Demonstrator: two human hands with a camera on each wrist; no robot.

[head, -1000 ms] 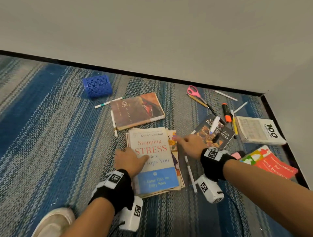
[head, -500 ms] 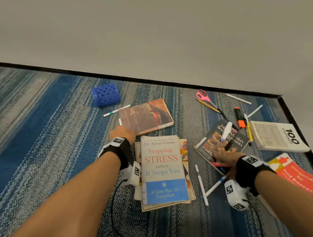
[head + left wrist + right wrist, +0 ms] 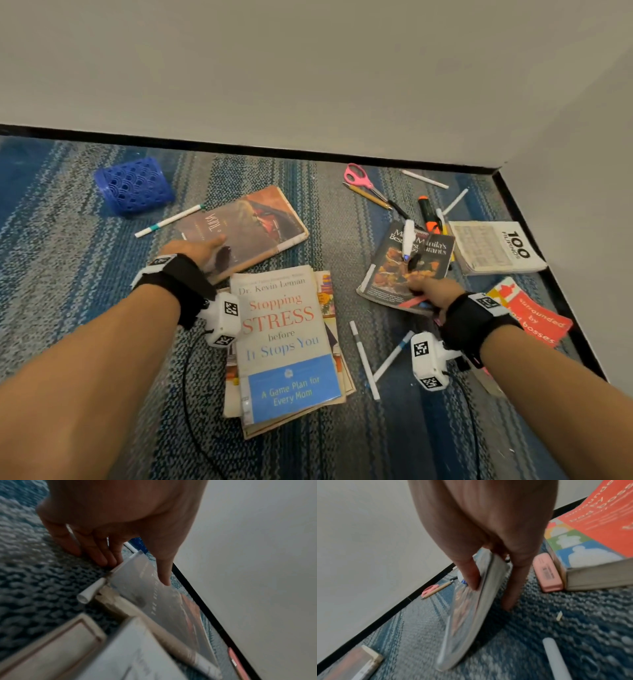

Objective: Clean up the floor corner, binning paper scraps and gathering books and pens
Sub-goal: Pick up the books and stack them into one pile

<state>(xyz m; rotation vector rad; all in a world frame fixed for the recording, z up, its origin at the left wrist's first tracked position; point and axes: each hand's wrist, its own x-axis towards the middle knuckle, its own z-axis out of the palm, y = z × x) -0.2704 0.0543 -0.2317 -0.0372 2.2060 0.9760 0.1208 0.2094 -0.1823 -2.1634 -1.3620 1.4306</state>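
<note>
My left hand (image 3: 202, 250) is at the near left corner of a brown book (image 3: 253, 226) lying on the carpet. In the left wrist view its thumb (image 3: 164, 574) lies on the cover (image 3: 154, 599) and its straight fingers (image 3: 102, 557) touch the carpet at the book's edge. My right hand (image 3: 428, 287) pinches the near edge of a dark restaurant book (image 3: 411, 270), thumb on top and fingers underneath (image 3: 491, 592), and that edge (image 3: 471, 608) is raised off the carpet. A white marker (image 3: 408, 240) lies on this book. A stack of books (image 3: 284, 339) sits between my arms.
A blue mesh pen cup (image 3: 133, 186) lies on its side at far left, with a white pen (image 3: 171, 221) near it. Pink scissors (image 3: 358, 176), an orange highlighter (image 3: 428, 214), a "100" book (image 3: 496, 246), a red book (image 3: 534, 318) and a pink eraser (image 3: 547, 573) fill the corner. Two pens (image 3: 364, 359) lie by the stack.
My left hand left the stack and went forward to the brown book. My right hand moved right to the restaurant book, took its near edge and raised it.
</note>
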